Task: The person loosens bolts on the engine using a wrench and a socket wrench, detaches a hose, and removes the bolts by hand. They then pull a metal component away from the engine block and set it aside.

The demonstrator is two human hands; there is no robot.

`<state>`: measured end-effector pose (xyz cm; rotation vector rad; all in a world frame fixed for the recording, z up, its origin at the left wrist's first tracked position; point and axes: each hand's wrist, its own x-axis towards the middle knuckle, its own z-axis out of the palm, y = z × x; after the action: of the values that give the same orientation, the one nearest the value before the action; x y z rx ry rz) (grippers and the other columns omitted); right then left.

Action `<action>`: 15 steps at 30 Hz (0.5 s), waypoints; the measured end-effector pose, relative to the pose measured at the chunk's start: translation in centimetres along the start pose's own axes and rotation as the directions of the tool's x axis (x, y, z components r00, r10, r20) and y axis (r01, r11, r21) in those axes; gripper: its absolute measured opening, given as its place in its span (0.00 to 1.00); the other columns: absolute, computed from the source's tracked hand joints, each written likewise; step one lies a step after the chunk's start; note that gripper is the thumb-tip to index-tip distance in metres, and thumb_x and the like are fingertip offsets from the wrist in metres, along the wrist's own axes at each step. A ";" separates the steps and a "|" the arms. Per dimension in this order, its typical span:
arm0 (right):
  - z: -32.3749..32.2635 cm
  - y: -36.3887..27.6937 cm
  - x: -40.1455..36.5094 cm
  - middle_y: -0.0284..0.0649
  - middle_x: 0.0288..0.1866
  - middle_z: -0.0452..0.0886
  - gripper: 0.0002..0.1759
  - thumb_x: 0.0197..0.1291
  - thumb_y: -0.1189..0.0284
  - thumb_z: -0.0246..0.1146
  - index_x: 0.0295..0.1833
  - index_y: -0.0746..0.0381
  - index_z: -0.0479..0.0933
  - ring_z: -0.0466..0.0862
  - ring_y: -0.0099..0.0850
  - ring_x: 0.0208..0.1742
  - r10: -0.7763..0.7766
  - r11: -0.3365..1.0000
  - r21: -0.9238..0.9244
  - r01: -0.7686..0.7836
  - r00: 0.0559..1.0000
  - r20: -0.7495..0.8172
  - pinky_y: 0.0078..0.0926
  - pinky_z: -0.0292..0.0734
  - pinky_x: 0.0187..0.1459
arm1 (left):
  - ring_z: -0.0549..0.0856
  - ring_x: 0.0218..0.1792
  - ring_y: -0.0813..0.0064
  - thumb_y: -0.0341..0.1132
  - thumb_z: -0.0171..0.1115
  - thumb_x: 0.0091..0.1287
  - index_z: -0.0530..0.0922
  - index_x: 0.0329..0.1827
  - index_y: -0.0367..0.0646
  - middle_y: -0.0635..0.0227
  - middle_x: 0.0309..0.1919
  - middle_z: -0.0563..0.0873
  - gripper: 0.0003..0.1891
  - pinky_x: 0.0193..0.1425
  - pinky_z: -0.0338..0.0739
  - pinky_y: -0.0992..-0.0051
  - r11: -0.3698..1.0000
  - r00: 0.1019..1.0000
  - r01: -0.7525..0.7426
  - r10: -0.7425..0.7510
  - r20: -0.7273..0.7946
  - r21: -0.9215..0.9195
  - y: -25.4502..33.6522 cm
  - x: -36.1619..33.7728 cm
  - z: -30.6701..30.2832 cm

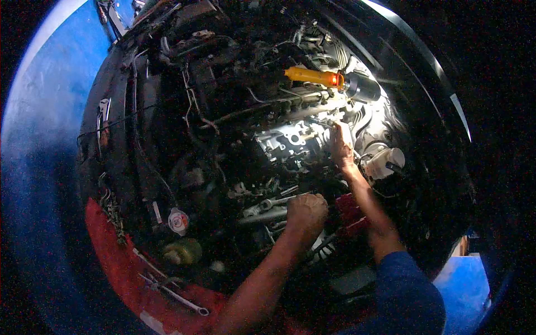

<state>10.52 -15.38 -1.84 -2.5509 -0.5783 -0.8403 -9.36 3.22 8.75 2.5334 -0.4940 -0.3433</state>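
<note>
Blue sleeve [407, 293] sat closest, low on the right, with the right forearm running up and away from it into the engine bay [223, 139]. Beside it, the bare left forearm climbed from the bottom edge toward the middle. Down on the near left, a spanner [181, 297] lay on the red bodywork [109, 251], well apart from both hands. And there was the left hand [306, 212], middle of the bay, its grip pressed together into a tight fist right at the end of a grey metal bar [262, 216] that pointed left; whether the bar ran inside the fist, couldn't tell. Off to the left of that sat a round white-and-red cap [178, 221] and, nearer, a dull yellow cap [181, 251]. Further in, the right hand [340, 148] reached up to the brightly lit engine casting [290, 139], fingertips [336, 129] touching its right edge; grip spread or pinching, couldn't tell under the glare. A white reservoir [391, 159] stood just right of that wrist. Farthest off, an orange torch [312, 77] lay across the top, its lit end pointing right, throwing light over the far right corner.
</note>
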 end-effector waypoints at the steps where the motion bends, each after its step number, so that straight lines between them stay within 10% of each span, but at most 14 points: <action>1: 0.2 0.0 0.0 0.49 0.35 0.79 0.16 0.61 0.76 0.57 0.55 0.64 0.68 0.80 0.51 0.38 0.128 0.992 -0.007 -0.128 0.990 0.053 0.39 0.77 0.42 | 0.86 0.39 0.51 0.40 0.54 0.66 0.78 0.40 0.37 0.50 0.37 0.86 0.13 0.42 0.81 0.55 1.000 0.999 0.004 -0.004 0.036 0.012 0.2 0.1 0.0; 4: 4.2 4.8 -1.2 0.47 0.27 0.79 0.14 0.60 0.73 0.59 0.51 0.62 0.71 0.80 0.48 0.30 0.288 0.866 -0.473 -0.163 0.935 0.205 0.38 0.75 0.34 | 0.86 0.39 0.52 0.37 0.55 0.64 0.79 0.39 0.38 0.52 0.35 0.86 0.11 0.42 0.81 0.56 0.999 0.996 0.029 -0.031 0.079 0.020 0.6 0.2 -0.6; 7: 2.3 1.4 2.0 0.49 0.26 0.81 0.08 0.58 0.71 0.60 0.39 0.63 0.77 0.82 0.43 0.28 0.470 0.881 0.066 -0.469 0.883 0.003 0.35 0.73 0.30 | 0.86 0.38 0.55 0.31 0.56 0.59 0.80 0.37 0.38 0.55 0.32 0.86 0.08 0.43 0.79 0.58 0.997 0.996 0.078 -0.077 0.035 -0.021 1.0 -0.3 0.0; 15: 0.8 0.4 3.7 0.49 0.28 0.83 0.10 0.58 0.69 0.61 0.34 0.65 0.81 0.82 0.43 0.28 0.506 0.845 0.247 -0.475 0.859 -0.078 0.33 0.75 0.33 | 0.83 0.46 0.53 0.40 0.54 0.68 0.75 0.47 0.36 0.51 0.42 0.84 0.15 0.48 0.77 0.55 0.991 0.958 0.132 -0.120 0.260 -0.029 1.0 -0.3 -0.2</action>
<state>13.80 -14.41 -0.19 -2.2540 0.0414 -0.7111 -9.89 2.62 9.51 2.4934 -0.4157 -0.7302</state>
